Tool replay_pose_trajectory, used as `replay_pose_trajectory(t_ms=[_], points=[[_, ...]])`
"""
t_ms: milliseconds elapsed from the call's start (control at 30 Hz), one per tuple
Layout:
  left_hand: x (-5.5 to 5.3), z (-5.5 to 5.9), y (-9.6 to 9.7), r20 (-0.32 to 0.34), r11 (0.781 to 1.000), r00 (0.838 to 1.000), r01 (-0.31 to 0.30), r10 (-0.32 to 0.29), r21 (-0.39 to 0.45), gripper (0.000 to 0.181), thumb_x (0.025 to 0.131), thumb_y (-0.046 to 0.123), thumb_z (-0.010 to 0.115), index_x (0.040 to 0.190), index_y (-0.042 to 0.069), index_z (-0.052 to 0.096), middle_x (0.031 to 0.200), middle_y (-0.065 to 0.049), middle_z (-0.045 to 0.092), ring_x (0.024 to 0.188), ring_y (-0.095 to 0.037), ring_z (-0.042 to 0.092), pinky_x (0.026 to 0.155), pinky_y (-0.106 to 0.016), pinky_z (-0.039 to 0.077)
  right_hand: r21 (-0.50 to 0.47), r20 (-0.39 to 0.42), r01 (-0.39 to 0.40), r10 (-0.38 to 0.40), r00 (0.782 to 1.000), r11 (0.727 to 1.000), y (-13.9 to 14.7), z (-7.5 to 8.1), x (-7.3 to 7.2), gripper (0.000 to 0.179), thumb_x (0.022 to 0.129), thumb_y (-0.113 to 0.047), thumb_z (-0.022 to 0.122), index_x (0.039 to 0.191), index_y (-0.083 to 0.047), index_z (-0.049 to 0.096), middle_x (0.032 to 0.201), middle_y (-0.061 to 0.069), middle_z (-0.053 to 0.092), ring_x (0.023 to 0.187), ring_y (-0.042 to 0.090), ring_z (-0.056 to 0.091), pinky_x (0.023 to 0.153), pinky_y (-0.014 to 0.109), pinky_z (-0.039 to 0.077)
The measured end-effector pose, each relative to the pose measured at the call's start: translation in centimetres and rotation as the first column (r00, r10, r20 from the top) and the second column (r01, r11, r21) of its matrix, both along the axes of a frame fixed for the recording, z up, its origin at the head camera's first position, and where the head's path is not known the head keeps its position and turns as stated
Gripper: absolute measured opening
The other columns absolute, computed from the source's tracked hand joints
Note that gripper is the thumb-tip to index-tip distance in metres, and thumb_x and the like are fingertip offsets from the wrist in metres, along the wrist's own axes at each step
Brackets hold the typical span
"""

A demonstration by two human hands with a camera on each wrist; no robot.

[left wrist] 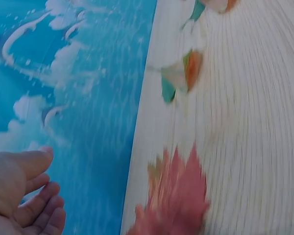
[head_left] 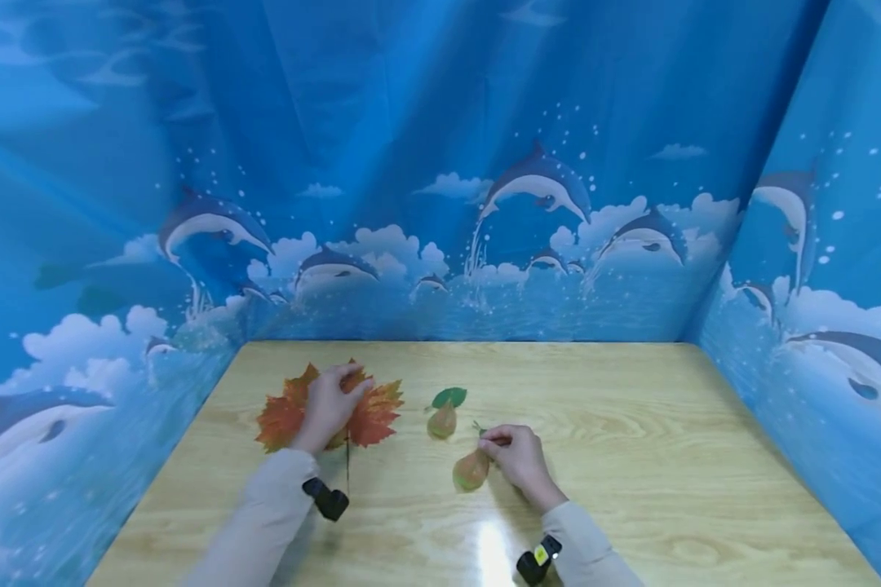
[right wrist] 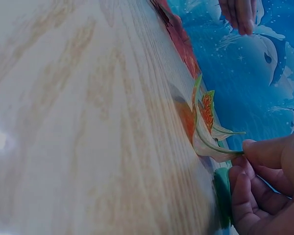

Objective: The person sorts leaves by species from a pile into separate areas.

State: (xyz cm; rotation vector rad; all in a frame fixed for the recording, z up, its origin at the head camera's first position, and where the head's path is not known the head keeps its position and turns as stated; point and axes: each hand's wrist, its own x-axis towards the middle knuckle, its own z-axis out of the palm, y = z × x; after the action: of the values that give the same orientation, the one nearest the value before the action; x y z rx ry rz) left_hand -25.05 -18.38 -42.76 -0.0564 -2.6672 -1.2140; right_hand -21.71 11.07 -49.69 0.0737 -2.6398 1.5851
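In the head view my left hand (head_left: 330, 408) is over red and orange maple leaves (head_left: 282, 420), with a thin dark stem (head_left: 348, 465) running toward me. The left wrist view shows that hand (left wrist: 27, 196) with loosely bent fingers and nothing between them. My right hand (head_left: 517, 456) pinches the thin stem end of a small pear-shaped orange-and-cream piece (head_left: 471, 470). Close up in the right wrist view, this piece (right wrist: 206, 139) has curled pale sides, green edges and an orange inside. Behind it lies a similar pear-shaped piece (head_left: 441, 421) with a green leaf (head_left: 449, 397).
Everything lies on a light wood-grain table (head_left: 631, 456). A blue curtain (head_left: 426, 122) printed with dolphins and clouds stands along the back and both sides. Light glares off the table (head_left: 493, 550) near the front.
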Motion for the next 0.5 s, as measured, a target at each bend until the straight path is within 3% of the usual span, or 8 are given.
replay_pose_trajectory(t_ms=[167,333,500], points=[[-1.4,-0.7,3.2,0.038,0.996,0.996,0.083,-0.085,0.044,0.042,0.09,0.022,0.068,0.127,0.005,0.06,0.125,-0.015,0.062,0.113,-0.032,0.057,0.09,-0.046,0.05,0.015,-0.008,0.005,-0.005,1.0,1.0,0.0,-0.1,-0.1,0.004,0.08,-0.004,0.075,0.084,-0.003,0.073,0.078,0.004,0.07,0.069,0.01,0.06,0.061,0.021,0.05],[-2.5,-2.0,5.1,0.04,0.99,0.99,0.135,-0.137,0.042,0.04,0.089,0.017,0.069,0.126,0.004,0.061,0.123,-0.015,0.063,0.11,-0.031,0.059,0.088,-0.044,0.051,0.018,-0.005,-0.02,0.02,1.0,1.0,-0.3,-0.2,-0.2,0.004,0.081,-0.006,0.074,0.084,-0.004,0.073,0.078,0.003,0.069,0.069,0.009,0.06,0.061,0.021,0.05],[-3.1,-2.9,6.8,0.061,0.974,0.973,0.221,-0.224,0.052,0.039,0.089,0.015,0.068,0.125,0.003,0.062,0.122,-0.015,0.064,0.109,-0.031,0.06,0.09,-0.043,0.05,0.019,-0.017,-0.002,0.002,1.0,1.0,-0.3,-0.1,-0.1,0.004,0.08,-0.005,0.075,0.084,-0.004,0.073,0.077,0.002,0.069,0.068,0.009,0.06,0.062,0.021,0.05]])
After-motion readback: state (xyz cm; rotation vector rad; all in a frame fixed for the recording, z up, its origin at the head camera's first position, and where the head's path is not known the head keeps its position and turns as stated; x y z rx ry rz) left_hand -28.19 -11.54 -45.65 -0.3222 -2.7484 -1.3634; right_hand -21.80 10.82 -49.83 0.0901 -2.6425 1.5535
